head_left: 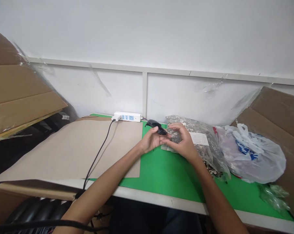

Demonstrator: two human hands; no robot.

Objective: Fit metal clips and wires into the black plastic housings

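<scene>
The left hand (150, 139) is cupped palm-up with its fingers curled around a small black part (162, 131), which rests on the fingertips and sticks out toward the other hand. The right hand (183, 143) meets it from the other side, with its fingers bent and its fingertips at the near end of the part (whether they pinch it or only touch it cannot be told from here). Both hands are raised a little above the green mat (166, 172), near the back middle of the table.

Just behind the left hand, a second dark rounded piece (151, 123) lies at the far edge of the mat. It is so close to the held part that the two nearly merge in the view.

Directly behind the right hand lies a clear bag of small metal pieces (205, 151) bearing a white label (198, 138). To its right, touching it, sits a crumpled white plastic bag (253, 157) with blue print, and a smaller clear bag (273, 195) lies near the table's right front corner.

To the left of the hands, a brown cardboard sheet (71, 149) covers the mat. A black cable (98, 156) runs across it to a white power strip (126, 116) against the wall. Cardboard boxes stand at the far left (20, 94) and far right (278, 113).
</scene>
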